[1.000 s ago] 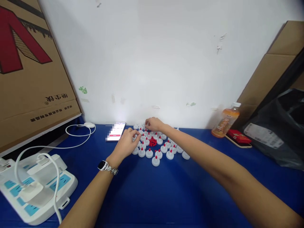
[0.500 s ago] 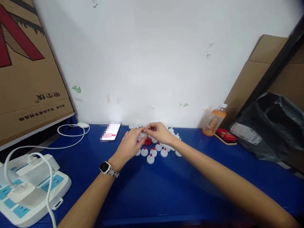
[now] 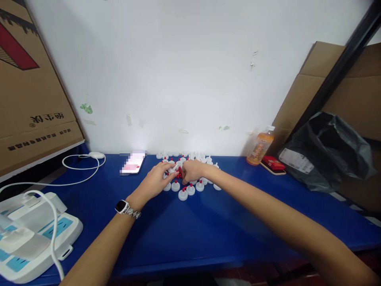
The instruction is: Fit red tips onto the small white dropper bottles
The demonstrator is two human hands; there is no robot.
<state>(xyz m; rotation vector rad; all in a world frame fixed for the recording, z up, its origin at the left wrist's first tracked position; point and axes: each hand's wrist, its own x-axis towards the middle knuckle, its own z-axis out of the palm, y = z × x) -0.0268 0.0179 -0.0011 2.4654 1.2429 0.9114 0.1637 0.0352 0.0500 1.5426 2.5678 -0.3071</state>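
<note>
My left hand (image 3: pixel 153 183) is closed on a white nozzle cap (image 3: pixel 173 170), its tapered spout pointing up and to the right. Beside it, my right hand (image 3: pixel 193 171) reaches down with curled fingers at a small heap of red tip caps (image 3: pixel 179 173). Whatever those fingertips pinch is hidden from view. Around both hands stand several white nozzle caps, some topped with red tips, such as the front one (image 3: pixel 183 194). Others at the back have bare white spouts.
On the blue table (image 3: pixel 184 238), a phone (image 3: pixel 133 163) lies to the left. A white power strip (image 3: pixel 38 238) with cables sits at the near left. To the right are an orange drink bottle (image 3: pixel 260 147), a red box (image 3: pixel 273 163) on another phone and a dark plastic bag (image 3: pixel 324 155).
My right hand has come away from my left hand and dropped to the red tip caps. My left hand keeps the white nozzle cap. The whole view has shifted slightly.
</note>
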